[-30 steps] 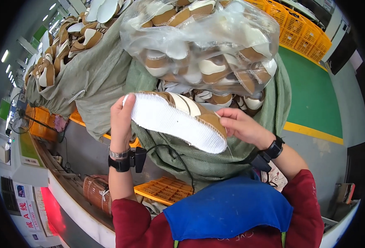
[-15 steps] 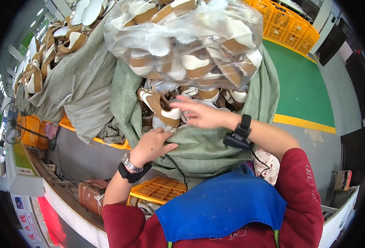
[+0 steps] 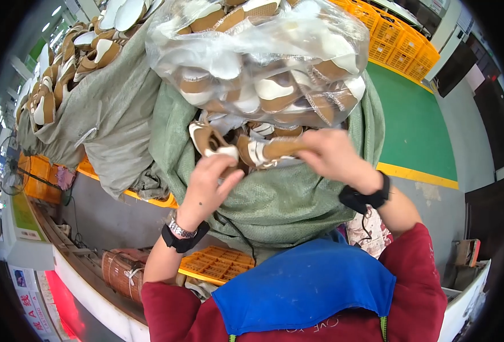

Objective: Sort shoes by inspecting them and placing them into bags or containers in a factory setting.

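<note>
Shoe (image 3: 276,150) pinched by right hand (image 3: 336,158), extending left of fingers

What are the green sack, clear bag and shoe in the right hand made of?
Green sack: probably woven plastic, matte; fine weave shows. Clear bag: likely plastic film; glossy, crinkled, transparent. Shoe: brown, matte, perhaps suede or fabric; blurred, so uncertain.
</note>
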Tool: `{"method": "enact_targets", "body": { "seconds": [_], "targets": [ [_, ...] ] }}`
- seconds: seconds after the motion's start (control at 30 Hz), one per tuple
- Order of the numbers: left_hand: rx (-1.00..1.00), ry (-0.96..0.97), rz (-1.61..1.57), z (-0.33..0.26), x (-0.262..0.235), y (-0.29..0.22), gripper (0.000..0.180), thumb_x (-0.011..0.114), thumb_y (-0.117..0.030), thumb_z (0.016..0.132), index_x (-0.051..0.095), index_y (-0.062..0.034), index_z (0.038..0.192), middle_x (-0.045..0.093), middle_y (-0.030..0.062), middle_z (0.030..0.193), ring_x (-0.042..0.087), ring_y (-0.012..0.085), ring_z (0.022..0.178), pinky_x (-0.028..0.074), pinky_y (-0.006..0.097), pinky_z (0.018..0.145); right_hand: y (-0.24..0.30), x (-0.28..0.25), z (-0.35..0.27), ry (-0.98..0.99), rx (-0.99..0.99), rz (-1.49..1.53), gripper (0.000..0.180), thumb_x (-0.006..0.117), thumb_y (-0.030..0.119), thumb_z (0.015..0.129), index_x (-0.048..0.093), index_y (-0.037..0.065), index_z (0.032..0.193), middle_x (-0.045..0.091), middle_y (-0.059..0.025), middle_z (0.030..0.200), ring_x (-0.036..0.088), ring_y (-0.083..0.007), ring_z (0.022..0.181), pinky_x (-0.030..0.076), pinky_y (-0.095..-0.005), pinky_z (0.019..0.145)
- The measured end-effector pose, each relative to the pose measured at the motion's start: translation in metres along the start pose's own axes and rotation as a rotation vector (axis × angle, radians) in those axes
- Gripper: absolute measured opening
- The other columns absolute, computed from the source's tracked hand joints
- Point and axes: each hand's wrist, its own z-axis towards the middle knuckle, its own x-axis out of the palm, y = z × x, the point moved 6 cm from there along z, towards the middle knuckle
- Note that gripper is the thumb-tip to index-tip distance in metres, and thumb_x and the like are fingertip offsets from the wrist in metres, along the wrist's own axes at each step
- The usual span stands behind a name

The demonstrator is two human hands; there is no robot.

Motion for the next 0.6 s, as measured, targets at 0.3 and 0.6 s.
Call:
{"method": "enact_targets", "body": {
  "seconds": [0.3, 0.6],
  "targets": [
    [-0.153, 0.231, -0.912, 0.038, -0.003, -0.018, 0.058, 0.056, -0.034, 0.086, 0.040, 0.0001, 0.130, 0.047, 0.0099, 0.127, 0.046, 0.0198, 0.114, 0.038, 0.032, 0.094, -0.061, -0.064, -0.009, -0.239, 0.464, 1.162, 0.029, 0.057, 0.027, 0.089, 0.062, -0.001, 0.092, 0.064, -0.0029, 0.083, 0.058, -0.0058, 0.071, 0.047, -0.0216, 0.064],
    [-0.268, 0.818, -1.682, 0.001, 0.023, -0.051, 0.088, 0.028, -0.070, 0.082, 0.014, -0.0067, 0.141, 0.033, 0.0176, 0.138, 0.042, 0.0326, 0.122, 0.041, 0.051, 0.094, -0.074, -0.009, -0.018, -0.189, 0.748, 1.494, 0.037, 0.055, 0.035, 0.089, 0.060, 0.000, 0.097, 0.065, -0.0046, 0.086, 0.061, -0.0084, 0.071, 0.049, -0.0206, 0.061]
  ]
}}
